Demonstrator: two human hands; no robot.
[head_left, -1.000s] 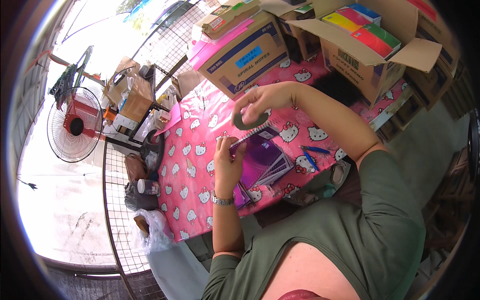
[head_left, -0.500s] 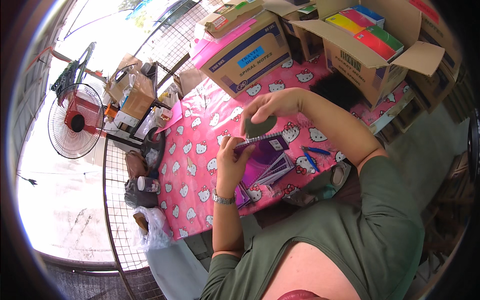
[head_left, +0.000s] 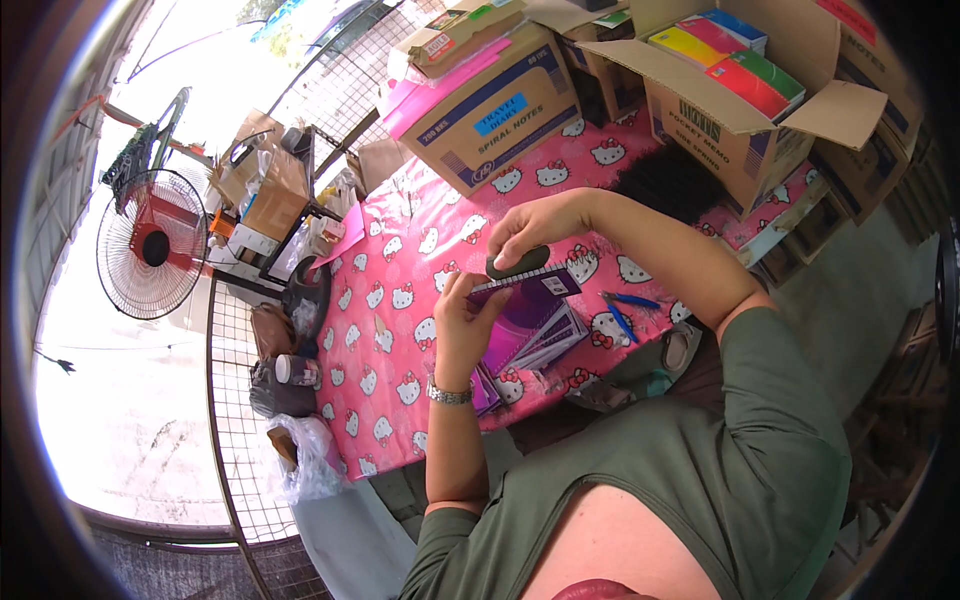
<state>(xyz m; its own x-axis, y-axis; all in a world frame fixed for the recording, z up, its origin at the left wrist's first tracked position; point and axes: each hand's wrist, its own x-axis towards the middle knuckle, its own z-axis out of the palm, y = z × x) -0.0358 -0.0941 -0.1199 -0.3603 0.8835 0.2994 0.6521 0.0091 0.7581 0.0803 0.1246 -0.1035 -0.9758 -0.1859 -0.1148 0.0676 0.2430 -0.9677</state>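
Note:
My left hand (head_left: pixel 462 318) grips the left end of a purple spiral notebook (head_left: pixel 530 300), thumb on the cover. A row of wire loops runs along the notebook's far edge. In my right hand (head_left: pixel 535 228), the fingers close on a dark green, rounded piece (head_left: pixel 524 262), whose exact kind I cannot make out. That piece lies against the wire loops, or just over them. More purple notebooks (head_left: pixel 552 340) lie fanned out beneath, nearer to me. To their right, blue-handled pliers (head_left: pixel 630 308) rest with the handles spread.
A pink patterned cloth (head_left: pixel 390 345) covers the table. At the back stand a closed carton (head_left: pixel 500 110) and an open carton (head_left: pixel 710 150) with colourful notepads. A black bristly heap (head_left: pixel 668 185) sits beyond my right forearm. A fan (head_left: pixel 152 245) and cluttered shelf (head_left: pixel 275 205) are at left.
My right hand has lowered the green piece onto or close to the notebook's wire edge, tilting it flatter. My left hand and the notebook have stayed nearly still.

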